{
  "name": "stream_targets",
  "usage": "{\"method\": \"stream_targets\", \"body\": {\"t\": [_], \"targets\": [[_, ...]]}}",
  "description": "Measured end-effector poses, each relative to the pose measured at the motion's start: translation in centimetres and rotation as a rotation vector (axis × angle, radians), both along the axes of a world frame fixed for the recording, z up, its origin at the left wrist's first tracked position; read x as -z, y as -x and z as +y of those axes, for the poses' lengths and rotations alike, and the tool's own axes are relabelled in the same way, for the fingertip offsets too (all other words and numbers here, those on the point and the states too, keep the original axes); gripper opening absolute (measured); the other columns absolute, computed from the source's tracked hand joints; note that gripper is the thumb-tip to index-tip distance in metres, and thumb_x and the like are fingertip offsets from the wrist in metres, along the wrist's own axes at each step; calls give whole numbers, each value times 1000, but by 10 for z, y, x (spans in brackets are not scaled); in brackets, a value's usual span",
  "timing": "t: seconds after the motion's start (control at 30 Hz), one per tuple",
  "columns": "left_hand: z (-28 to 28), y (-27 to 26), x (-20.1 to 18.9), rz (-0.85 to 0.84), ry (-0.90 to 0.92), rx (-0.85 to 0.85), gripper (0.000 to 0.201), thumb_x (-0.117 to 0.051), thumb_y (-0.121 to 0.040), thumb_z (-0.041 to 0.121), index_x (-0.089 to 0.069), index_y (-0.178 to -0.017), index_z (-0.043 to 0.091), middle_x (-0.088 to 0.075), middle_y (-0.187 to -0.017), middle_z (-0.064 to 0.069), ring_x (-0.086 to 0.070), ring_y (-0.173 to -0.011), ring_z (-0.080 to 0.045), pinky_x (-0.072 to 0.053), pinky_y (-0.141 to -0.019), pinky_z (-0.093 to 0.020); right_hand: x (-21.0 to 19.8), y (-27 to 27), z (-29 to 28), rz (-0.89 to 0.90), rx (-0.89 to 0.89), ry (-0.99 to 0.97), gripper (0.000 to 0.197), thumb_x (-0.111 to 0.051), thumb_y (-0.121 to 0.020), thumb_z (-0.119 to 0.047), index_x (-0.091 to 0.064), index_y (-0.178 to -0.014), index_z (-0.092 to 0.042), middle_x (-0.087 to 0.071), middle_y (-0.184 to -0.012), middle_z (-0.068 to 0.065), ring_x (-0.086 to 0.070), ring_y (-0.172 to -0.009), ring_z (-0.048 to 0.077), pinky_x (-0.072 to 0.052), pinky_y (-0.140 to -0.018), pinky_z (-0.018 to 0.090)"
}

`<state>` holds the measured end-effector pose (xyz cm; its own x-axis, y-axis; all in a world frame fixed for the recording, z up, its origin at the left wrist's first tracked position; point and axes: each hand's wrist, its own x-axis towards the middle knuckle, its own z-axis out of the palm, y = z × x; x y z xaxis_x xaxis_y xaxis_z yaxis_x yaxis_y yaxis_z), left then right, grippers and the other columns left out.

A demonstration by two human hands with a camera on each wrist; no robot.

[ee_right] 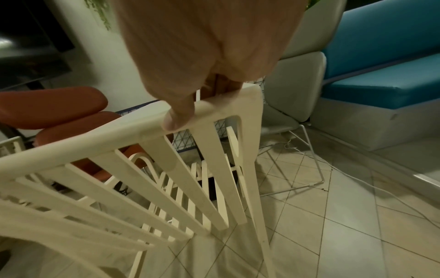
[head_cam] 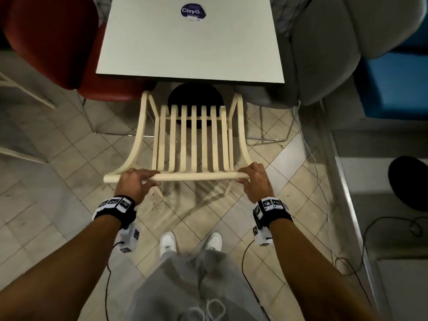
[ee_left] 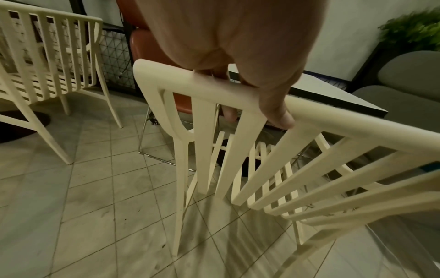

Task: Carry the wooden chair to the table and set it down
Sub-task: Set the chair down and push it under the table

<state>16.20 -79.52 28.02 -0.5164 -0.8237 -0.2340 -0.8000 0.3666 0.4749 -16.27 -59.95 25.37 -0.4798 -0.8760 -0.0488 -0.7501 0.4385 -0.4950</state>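
A cream slatted chair point(head_cam: 193, 137) stands just in front of the white square table point(head_cam: 190, 47), its seat front near the table's near edge. My left hand point(head_cam: 136, 181) grips the left end of the chair's top rail point(head_cam: 196, 176), thumb on the near side. My right hand point(head_cam: 253, 180) grips the right end of that rail. In the left wrist view my left hand point(ee_left: 252, 79) curls over the rail point(ee_left: 333, 124), and in the right wrist view my right hand point(ee_right: 204, 80) wraps the rail corner point(ee_right: 247, 94). Whether the chair's legs touch the floor I cannot tell.
A red padded chair point(head_cam: 53, 40) stands left of the table, a grey one point(head_cam: 328, 49) right, a blue bench point(head_cam: 398, 84) beyond. The table's black base point(head_cam: 195, 100) sits under it. A second cream chair point(ee_left: 47, 62) stands at the left. Cables point(head_cam: 319, 172) trail over the tiled floor.
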Motion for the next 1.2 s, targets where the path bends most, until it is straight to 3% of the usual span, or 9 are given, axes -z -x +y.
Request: {"method": "stream_targets", "body": {"t": [0.23, 0.3, 0.43, 0.57, 0.7, 0.83, 0.97, 1.07, 1.2], "targets": [[-37, 36, -2, -12, -119, -128, 41, -82, -72, 36, -76, -111, 25, -76, -99, -8, -62, -81, -23, -55, -84, -38, -15, 27, -43, -57, 76, -153, 26, -82, -77, -15, -75, -102, -15, -49, -93, -5, -53, -98, 25, -50, -92, 42], [-41, 30, 1, -13, -144, -150, 39, -81, -74, 30, -76, -112, 23, -74, -100, -11, -56, -81, -22, -50, -82, -35, -13, 25, -45, -60, 90, -161, 27, -82, -76, -14, -75, -102, -14, -52, -93, -2, -54, -97, 26, -51, -92, 45], [-48, 1, 3, -21, -96, -198, 37, -81, -74, 31, -76, -111, 27, -73, -110, -13, -68, -91, -32, -56, -87, -42, -8, 15, -43, -71, 131, -111, 27, -82, -76, -11, -76, -102, -11, -59, -99, 8, -54, -97, 29, -52, -90, 49], [-49, -4, -2, -48, -82, -234, 38, -83, -72, 28, -77, -109, 25, -74, -108, -14, -69, -91, -32, -57, -85, -40, -6, 6, -38, -76, 112, -102, 25, -81, -77, -13, -76, -102, -13, -60, -98, 8, -52, -98, 27, -50, -89, 48], [-37, 3, -5, 8, -117, -291, 34, -83, -72, 19, -79, -106, 19, -76, -103, -15, -69, -97, -33, -56, -92, -40, -9, 12, -31, -72, 86, -126, 24, -80, -79, -15, -75, -103, -14, -58, -98, 6, -50, -99, 27, -49, -89, 46], [-24, 8, -4, 1, -91, -242, 34, -83, -71, 19, -79, -105, 20, -77, -100, -13, -59, -81, -21, -51, -82, -30, -10, 23, -24, -60, 72, -132, 24, -79, -80, -13, -75, -104, -15, -55, -94, 3, -50, -98, 27, -50, -88, 46], [-25, 7, -9, 11, -114, -242, 37, -83, -72, 22, -78, -109, 22, -77, -102, -12, -62, -80, -22, -55, -83, -33, -10, 21, -23, -39, 68, -123, 28, -77, -81, -12, -73, -108, -13, -61, -102, 10, -51, -100, 28, -50, -91, 49], [-19, -1, -7, -22, -80, -193, 43, -80, -75, 23, -72, -118, 22, -72, -118, -12, -66, -104, -31, -53, -98, -43, -12, 1, -7, -19, 83, -130, 45, -72, -85, -13, -60, -128, -15, -56, -126, 10, -48, -120, 29, -42, -109, 49], [7, -24, -5, -89, 63, -64, 68, -73, -81, 22, -48, -145, 23, -42, -156, -7, -37, -144, -29, -30, -120, -43, -18, -32, 23, 40, 115, -74, 76, -67, -81, -3, -37, -146, -27, -28, -159, 7, -22, -148, 26, -28, -118, 48]]}}
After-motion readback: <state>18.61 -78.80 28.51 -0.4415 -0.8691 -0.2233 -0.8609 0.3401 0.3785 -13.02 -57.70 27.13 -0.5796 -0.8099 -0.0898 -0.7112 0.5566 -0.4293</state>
